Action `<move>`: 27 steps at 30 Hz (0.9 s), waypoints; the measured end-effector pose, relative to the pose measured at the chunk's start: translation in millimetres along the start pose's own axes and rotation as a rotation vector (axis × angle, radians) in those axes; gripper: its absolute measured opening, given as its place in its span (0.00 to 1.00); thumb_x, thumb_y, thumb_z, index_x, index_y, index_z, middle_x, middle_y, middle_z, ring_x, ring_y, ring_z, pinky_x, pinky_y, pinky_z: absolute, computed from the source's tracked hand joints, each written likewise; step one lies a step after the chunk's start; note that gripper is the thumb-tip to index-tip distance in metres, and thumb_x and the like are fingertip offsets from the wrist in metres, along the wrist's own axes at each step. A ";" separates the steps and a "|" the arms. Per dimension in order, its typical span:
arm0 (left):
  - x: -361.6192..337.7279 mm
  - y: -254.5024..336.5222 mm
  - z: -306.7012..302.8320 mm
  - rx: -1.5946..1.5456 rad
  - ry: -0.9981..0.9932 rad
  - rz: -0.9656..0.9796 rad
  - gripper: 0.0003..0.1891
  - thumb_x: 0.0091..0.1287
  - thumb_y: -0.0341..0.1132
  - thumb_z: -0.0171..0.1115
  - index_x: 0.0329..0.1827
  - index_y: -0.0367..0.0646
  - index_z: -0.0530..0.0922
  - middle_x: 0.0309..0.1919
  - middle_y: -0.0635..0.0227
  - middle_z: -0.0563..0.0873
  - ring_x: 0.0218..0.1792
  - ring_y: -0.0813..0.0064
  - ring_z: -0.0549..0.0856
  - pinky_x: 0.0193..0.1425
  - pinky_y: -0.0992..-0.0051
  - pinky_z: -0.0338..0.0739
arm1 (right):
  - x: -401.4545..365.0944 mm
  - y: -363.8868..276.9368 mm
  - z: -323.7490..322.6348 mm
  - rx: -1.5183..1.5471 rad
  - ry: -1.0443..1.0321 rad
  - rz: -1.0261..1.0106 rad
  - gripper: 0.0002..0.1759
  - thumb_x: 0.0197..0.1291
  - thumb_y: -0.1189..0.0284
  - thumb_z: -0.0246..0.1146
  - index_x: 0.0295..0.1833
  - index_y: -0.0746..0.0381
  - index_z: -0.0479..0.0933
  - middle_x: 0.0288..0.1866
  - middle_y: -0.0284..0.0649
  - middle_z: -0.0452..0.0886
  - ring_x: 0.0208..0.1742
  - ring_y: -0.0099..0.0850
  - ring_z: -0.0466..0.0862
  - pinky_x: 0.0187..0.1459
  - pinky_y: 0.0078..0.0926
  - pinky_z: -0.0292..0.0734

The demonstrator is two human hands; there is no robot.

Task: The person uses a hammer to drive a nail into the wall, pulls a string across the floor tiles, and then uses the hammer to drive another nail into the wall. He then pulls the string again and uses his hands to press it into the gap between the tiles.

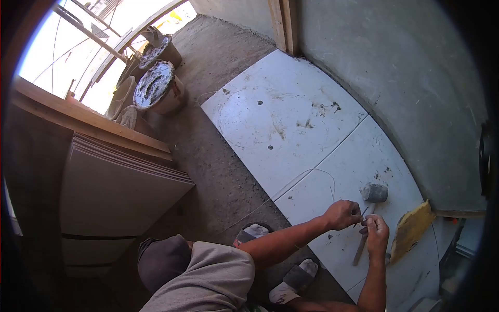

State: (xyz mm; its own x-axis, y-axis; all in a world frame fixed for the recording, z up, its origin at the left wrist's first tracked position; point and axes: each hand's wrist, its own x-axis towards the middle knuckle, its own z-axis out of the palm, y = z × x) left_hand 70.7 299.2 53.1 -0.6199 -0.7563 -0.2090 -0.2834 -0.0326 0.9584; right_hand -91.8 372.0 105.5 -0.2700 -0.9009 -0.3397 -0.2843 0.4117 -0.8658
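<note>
My left hand (343, 214) is closed, pinching a thin dark rod (365, 211) that looks like a nail. Close beside it, the fingers of my right hand (377, 231) are pinched together; what they hold is too small to make out. Both hands are over a large white tile (322, 200). Beneath them lies a rubber mallet (375, 193), its dark head beyond my hands and its handle partly hidden. A thin pale string (313, 169) loops across the tiles toward my hands. To the right of my right hand is a worn yellow slab (410, 231), possibly foam.
Another white tile (275, 114) with dirt smudges adjoins along a narrow joint. Grey wall (395, 78) borders the tiles. Buckets of wet mortar (155, 83) stand at upper left. Stacked tiles (117, 192) lean at left. My capped head (163, 262) and sandalled feet (299, 276) show below.
</note>
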 end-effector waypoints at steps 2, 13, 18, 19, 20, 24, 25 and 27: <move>-3.4 4.7 0.2 0.117 -0.024 0.061 0.14 0.62 0.43 0.64 0.35 0.39 0.81 0.26 0.57 0.86 0.30 0.54 0.85 0.37 0.62 0.77 | 2.6 -8.1 -1.7 -0.024 -0.013 0.002 0.10 0.66 0.71 0.59 0.41 0.68 0.77 0.30 0.38 0.81 0.27 0.24 0.80 0.30 0.24 0.75; -5.1 19.2 22.7 0.253 0.028 0.181 0.12 0.64 0.40 0.63 0.33 0.40 0.78 0.31 0.57 0.85 0.34 0.53 0.85 0.38 0.59 0.79 | -4.7 -7.2 -6.2 -0.246 0.234 -0.447 0.05 0.58 0.77 0.64 0.36 0.68 0.77 0.31 0.48 0.80 0.32 0.45 0.82 0.35 0.36 0.76; -3.1 16.1 29.1 0.262 0.039 0.154 0.09 0.62 0.37 0.66 0.35 0.39 0.80 0.32 0.59 0.86 0.33 0.57 0.87 0.38 0.64 0.80 | -5.9 -13.1 -10.3 -0.111 0.316 -0.469 0.04 0.60 0.78 0.62 0.38 0.67 0.76 0.32 0.44 0.78 0.31 0.38 0.81 0.34 0.33 0.75; -6.2 17.3 27.0 0.236 0.046 0.086 0.09 0.63 0.37 0.66 0.36 0.39 0.80 0.31 0.59 0.86 0.33 0.59 0.87 0.37 0.65 0.80 | -6.3 -21.6 -12.7 -0.097 0.331 -0.514 0.03 0.60 0.78 0.62 0.38 0.67 0.75 0.32 0.43 0.78 0.31 0.36 0.80 0.33 0.31 0.75; -7.2 18.9 26.2 0.204 0.027 0.031 0.09 0.63 0.36 0.66 0.36 0.38 0.81 0.30 0.58 0.87 0.32 0.61 0.87 0.37 0.66 0.80 | -8.6 -26.9 -18.7 -0.097 0.372 -0.548 0.03 0.61 0.78 0.61 0.39 0.67 0.75 0.32 0.42 0.77 0.31 0.33 0.80 0.33 0.29 0.75; -4.0 11.1 20.4 0.017 0.046 -0.111 0.10 0.65 0.35 0.65 0.35 0.35 0.79 0.26 0.62 0.85 0.24 0.74 0.83 0.29 0.72 0.77 | -26.9 -23.7 -30.6 -0.068 0.260 -0.346 0.07 0.60 0.72 0.61 0.37 0.66 0.76 0.33 0.51 0.80 0.35 0.49 0.82 0.37 0.37 0.76; -2.1 7.0 16.7 -0.024 0.056 -0.073 0.09 0.65 0.34 0.63 0.36 0.34 0.79 0.25 0.65 0.84 0.22 0.80 0.81 0.27 0.76 0.76 | -37.5 -14.0 -29.5 -0.091 0.172 -0.292 0.08 0.59 0.71 0.62 0.36 0.65 0.76 0.33 0.52 0.81 0.38 0.52 0.81 0.38 0.42 0.76; 2.2 9.5 9.0 0.012 0.079 -0.120 0.10 0.63 0.35 0.63 0.36 0.34 0.79 0.25 0.66 0.83 0.23 0.78 0.80 0.28 0.77 0.76 | -66.2 29.6 -14.0 -0.309 -0.027 -0.235 0.10 0.59 0.68 0.61 0.35 0.65 0.75 0.32 0.50 0.80 0.37 0.51 0.81 0.40 0.46 0.74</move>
State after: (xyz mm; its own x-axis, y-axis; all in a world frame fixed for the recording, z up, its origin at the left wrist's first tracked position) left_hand 60.0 303.2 59.9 -0.5216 -0.7966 -0.3058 -0.3612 -0.1185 0.9249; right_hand -95.2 445.7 107.5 -0.1412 -0.9772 -0.1588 -0.6000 0.2120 -0.7714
